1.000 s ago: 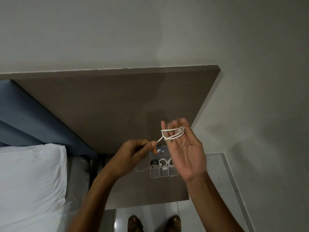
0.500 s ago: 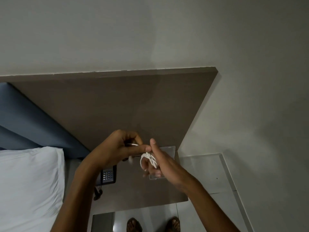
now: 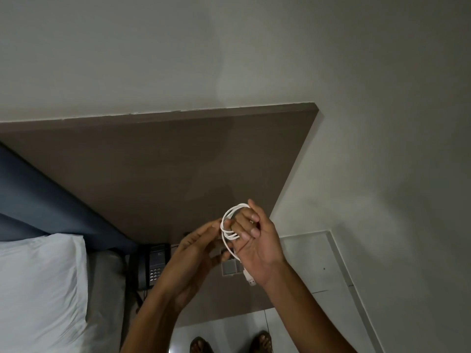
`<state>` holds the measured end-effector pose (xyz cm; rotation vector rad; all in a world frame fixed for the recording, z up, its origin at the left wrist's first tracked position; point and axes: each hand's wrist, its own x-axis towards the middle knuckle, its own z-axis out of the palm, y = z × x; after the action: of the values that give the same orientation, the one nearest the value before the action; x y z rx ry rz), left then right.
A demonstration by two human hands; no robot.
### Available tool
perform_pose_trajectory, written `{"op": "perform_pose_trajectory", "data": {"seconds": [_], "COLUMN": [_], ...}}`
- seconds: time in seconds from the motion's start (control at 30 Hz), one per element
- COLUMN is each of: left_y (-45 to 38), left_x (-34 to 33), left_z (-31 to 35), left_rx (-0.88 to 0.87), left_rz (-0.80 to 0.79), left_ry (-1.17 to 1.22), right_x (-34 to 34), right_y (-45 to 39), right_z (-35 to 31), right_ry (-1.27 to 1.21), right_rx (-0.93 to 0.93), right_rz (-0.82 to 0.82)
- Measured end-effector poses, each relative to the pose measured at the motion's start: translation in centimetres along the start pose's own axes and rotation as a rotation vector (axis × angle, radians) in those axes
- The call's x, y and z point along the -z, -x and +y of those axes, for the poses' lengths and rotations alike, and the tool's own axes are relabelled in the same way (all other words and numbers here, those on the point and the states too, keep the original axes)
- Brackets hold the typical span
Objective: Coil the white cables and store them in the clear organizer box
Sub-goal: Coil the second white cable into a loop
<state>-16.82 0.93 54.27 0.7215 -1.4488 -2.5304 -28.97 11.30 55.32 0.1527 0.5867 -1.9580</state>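
presently, head view: the white cable point(image 3: 230, 225) is wound in several loops around the curled fingers point(image 3: 248, 226) of the right hand point(image 3: 257, 247), held in the air above a brown bedside table point(image 3: 224, 299). the coil stands roughly upright, its plane turned edge-on toward the left. a free tail runs down from the coil along the right palm and ends in a white usb plug point(image 3: 249, 277) that hangs near the right wrist. the left hand point(image 3: 196, 250) lies just beside the coil on its left; its fingertips point(image 3: 216, 224) touch the loops, but whether they pinch a strand cannot be told. the right hand's fingers are bent round the loops and carry them.

the clear organizer box point(image 3: 230, 268) rests on the table directly below the hands, mostly hidden by them; only a near corner with grey compartments shows. whether it already holds cables cannot be seen here.

judged step: the coil is nearly complete, with the plug end still loose. the relation that matters is vertical: the box lies straight under the coil, nearer the right hand, so the coil would need to be slipped off the fingers and laid flat to fit a compartment. a dark telephone point(image 3: 155, 263) stands on the table to the left, beside a white pillow point(image 3: 40, 281)
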Motion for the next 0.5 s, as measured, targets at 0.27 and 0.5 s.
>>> {"op": "perform_pose_trajectory", "data": {"seconds": [0.27, 0.5], "left_y": [0.4, 0.4], "left_x": [0.3, 1.1], "left_z": [-0.9, -1.1], "left_rx": [0.021, -0.025], "left_rz": [0.145, 0.238], "left_ry": [-0.034, -0.165], "right_x": [-0.5, -0.6], "right_y": [0.1, 0.0], "right_z": [2.1, 3.3], "right_ry": [0.344, 0.521], "right_rx": [0.071, 0.165], "right_rz": [0.312, 0.412]}}
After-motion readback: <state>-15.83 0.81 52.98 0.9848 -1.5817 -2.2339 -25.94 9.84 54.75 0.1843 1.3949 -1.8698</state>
